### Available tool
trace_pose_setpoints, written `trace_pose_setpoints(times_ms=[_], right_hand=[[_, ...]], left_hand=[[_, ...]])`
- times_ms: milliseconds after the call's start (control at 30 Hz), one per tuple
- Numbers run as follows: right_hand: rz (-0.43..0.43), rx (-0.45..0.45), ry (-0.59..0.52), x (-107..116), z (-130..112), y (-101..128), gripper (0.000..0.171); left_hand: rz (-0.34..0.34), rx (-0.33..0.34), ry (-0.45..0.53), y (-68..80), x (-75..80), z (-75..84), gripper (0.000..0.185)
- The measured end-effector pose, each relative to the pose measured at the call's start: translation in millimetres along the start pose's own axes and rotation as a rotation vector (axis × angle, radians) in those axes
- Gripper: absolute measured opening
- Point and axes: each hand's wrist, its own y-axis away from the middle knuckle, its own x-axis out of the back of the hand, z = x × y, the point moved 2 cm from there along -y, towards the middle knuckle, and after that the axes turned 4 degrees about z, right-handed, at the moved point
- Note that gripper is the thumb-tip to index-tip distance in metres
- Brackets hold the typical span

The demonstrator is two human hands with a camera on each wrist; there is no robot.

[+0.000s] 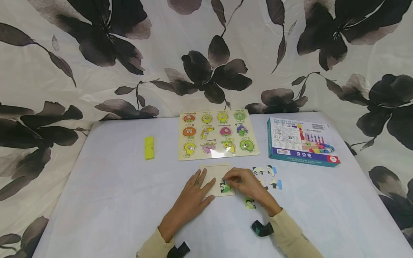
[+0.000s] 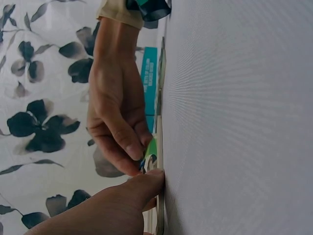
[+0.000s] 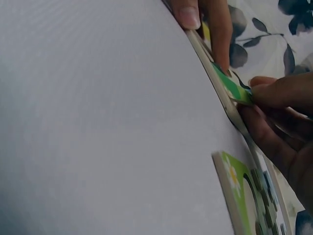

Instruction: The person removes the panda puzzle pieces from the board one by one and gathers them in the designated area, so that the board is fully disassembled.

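Observation:
A small pale wooden puzzle tray (image 1: 215,170) lies near the table's front. My left hand (image 1: 200,180) rests flat on its left part, fingers straight; its thumb (image 2: 144,186) presses at the tray's edge. My right hand (image 1: 229,179) pinches a green puzzle piece (image 1: 225,187) at the tray's lower right corner. In the left wrist view the right hand (image 2: 134,154) holds that green piece (image 2: 151,149) by thumb and finger. In the right wrist view the piece (image 3: 230,87) lies tilted on the tray's rim (image 3: 230,110).
Loose pieces lie to the right: a green one (image 1: 250,203) (image 3: 239,196) near my right wrist, others (image 1: 271,177) beyond it. A fruit peg board (image 1: 217,134), a blue box (image 1: 301,141) and a yellow block (image 1: 149,147) lie farther back. A flowered cloth hangs behind.

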Motion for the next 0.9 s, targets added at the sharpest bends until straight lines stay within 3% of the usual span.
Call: trace_pose_setpoints(times_ms=[300, 467, 900], right_hand=[[0.023, 0.022, -0.031, -2, -2, -2, 0.015], [0.048, -0.016, -0.034, 2, -3, 0, 0.015], [0.122, -0.142, -0.096, 53, 13, 25, 0.015]], left_hand=[[-0.005, 0.003, 0.001, -0.3, 0.0, 0.2, 0.053], [-0.006, 0.002, 0.001, -0.4, -0.5, 0.2, 0.053], [0.006, 0.007, 0.023, -0.7, -2.7, -0.7, 0.053]])
